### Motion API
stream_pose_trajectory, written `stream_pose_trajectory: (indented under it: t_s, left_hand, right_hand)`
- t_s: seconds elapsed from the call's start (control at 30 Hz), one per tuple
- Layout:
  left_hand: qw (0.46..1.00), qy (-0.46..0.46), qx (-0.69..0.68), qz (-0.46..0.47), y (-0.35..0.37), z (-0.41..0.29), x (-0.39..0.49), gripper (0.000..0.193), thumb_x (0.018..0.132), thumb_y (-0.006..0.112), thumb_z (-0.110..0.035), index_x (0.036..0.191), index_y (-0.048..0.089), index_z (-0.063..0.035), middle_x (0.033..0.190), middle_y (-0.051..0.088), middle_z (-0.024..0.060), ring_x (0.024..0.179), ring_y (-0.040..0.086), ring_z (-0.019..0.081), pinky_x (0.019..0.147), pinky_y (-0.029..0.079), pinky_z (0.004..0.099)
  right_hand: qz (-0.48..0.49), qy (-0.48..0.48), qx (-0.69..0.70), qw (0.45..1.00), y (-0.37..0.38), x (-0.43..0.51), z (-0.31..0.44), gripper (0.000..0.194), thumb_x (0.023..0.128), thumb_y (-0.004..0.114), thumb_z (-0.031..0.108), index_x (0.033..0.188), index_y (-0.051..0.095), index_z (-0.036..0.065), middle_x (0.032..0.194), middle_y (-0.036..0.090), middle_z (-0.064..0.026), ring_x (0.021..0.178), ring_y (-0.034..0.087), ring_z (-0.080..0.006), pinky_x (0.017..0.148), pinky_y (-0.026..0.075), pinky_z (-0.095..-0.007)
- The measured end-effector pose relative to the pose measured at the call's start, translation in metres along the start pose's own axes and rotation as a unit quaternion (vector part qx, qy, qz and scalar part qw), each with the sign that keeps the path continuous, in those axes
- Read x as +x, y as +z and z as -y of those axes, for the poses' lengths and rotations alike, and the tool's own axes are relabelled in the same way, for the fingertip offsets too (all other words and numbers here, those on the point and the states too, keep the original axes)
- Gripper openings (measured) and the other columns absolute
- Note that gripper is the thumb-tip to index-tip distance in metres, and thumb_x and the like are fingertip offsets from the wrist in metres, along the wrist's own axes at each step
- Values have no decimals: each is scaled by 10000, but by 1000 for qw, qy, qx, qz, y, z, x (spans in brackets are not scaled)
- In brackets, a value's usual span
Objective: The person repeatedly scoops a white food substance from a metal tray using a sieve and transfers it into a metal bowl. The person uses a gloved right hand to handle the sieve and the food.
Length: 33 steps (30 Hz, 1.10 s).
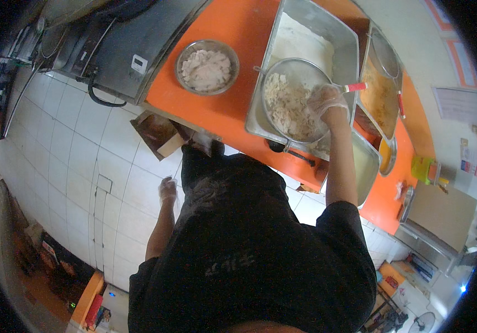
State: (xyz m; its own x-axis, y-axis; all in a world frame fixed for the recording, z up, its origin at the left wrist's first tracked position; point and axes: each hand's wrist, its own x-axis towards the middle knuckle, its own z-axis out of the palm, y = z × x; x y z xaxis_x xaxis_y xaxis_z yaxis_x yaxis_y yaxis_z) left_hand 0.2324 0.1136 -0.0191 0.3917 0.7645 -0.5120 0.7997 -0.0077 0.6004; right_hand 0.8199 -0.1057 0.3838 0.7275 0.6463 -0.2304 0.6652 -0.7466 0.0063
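My right hand (328, 100), in a clear plastic glove, reaches into a round mesh sieve (298, 62) at its right side. Flour-dusted pale pieces (290, 110) lie in the sieve beside the fingers; whether I grip any cannot be made out. The sieve, with a red-wrapped handle (355, 87), rests over a deep metal pan (346, 41) holding white flour (296, 39). Down by my left side hangs my left hand (167, 191), also gloved, with nothing visible in it. To the pan's left, a steel bowl (181, 83) contains more whitish floured pieces (206, 68).
Right of the pan, another sieve (384, 54) lies over a tray of yellowish crumbs (378, 95). A pan of pale liquid (365, 162) sits nearer me on the orange counter (221, 110). An open cardboard box (157, 133) stands below the counter's left front edge.
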Motion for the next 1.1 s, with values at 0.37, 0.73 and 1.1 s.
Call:
stream_pose_trajectory:
  t_s: [0.37, 0.73, 1.1]
  left_hand:
    - [995, 3, -98, -18, 1, -2, 4, 389, 894, 572, -307, 1148, 704, -43, 1125, 711, 207, 1080, 676, 326, 961, 510, 389]
    - [998, -58, -32, 1, 10, -24, 1, 396, 881, 587, -300, 1176, 695, -58, 1151, 701, 216, 1116, 656, 360, 992, 492, 414]
    - [1000, 6, 25, 2, 0, -47, -7, 346, 915, 575, -268, 1164, 694, -60, 1173, 693, 198, 1130, 652, 327, 989, 492, 385]
  right_hand:
    - [50, 24, 96, 994, -2, 10, -12, 322, 836, 680, 338, 884, 714, 21, 945, 716, -172, 905, 683, -336, 817, 531, -431]
    - [-60, -138, -6, 989, 17, 6, 9, 303, 897, 605, 300, 996, 687, 25, 1011, 699, -209, 981, 660, -386, 896, 512, -442]
    - [-64, -108, 95, 988, 30, 9, 3, 220, 873, 643, 219, 1005, 685, 48, 1070, 679, -192, 962, 651, -360, 828, 502, -438]
